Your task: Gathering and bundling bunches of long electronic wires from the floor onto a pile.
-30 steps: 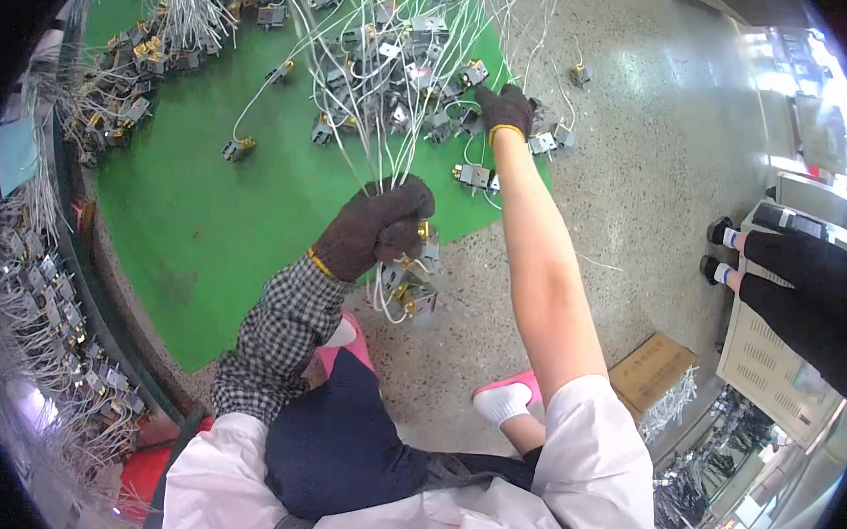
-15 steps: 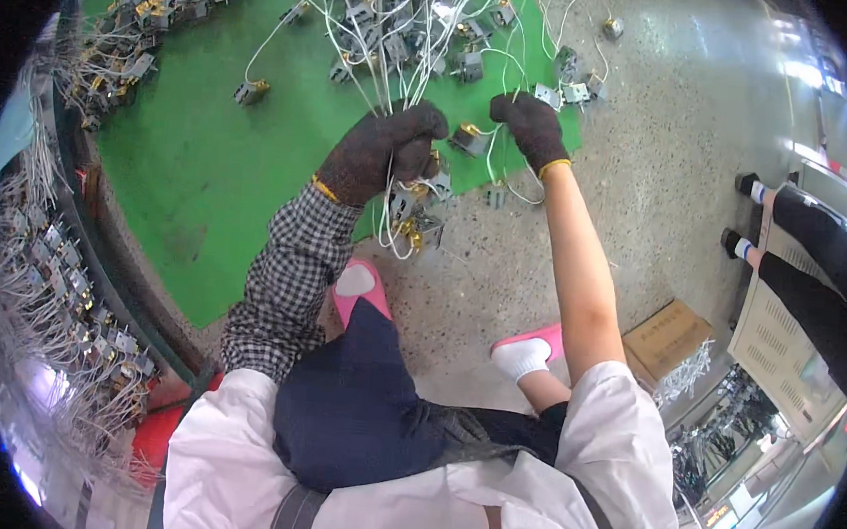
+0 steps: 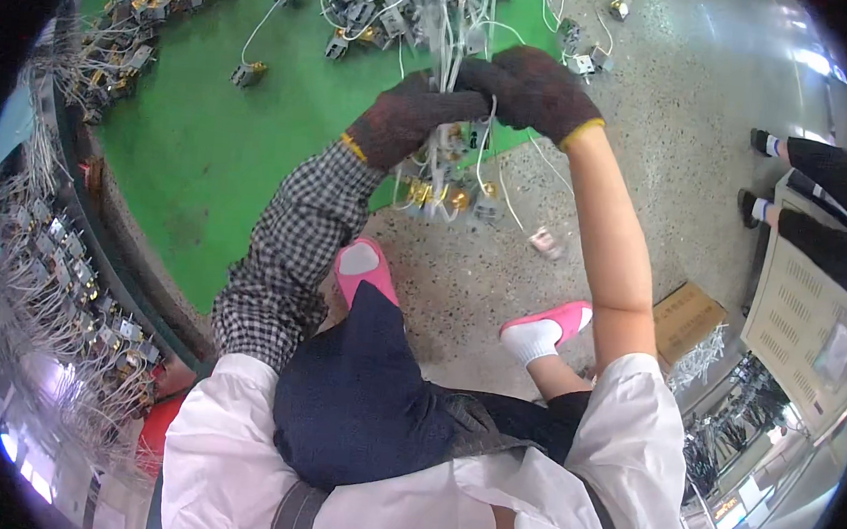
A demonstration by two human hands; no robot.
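My left hand (image 3: 405,118), in a dark work glove with a yellow cuff, is closed around a bunch of white wires (image 3: 447,43). Pressed against it, my gloved right hand (image 3: 541,92) is closed on the same wires, its fingertips partly hidden. Small grey metal parts with brass-coloured pieces (image 3: 430,197) hang from the wires below both hands. A single blurred part (image 3: 545,242) dangles on its own wire to the right. Beyond my hands lies a heap of similar wired parts (image 3: 371,9) on a green mat (image 3: 187,172).
More wired parts (image 3: 135,63) are piled along the mat's left edge, and others (image 3: 64,272) lie beyond a dark rail. One part (image 3: 248,73) sits alone on the mat. At right are a cardboard box (image 3: 689,322), a beige metal cabinet (image 3: 800,297) and another person's legs (image 3: 824,211).
My right hand has moved left against my left hand and closed on the bunch. The left hand has shifted slightly right. A wired part now swings out to the right of the bunch.
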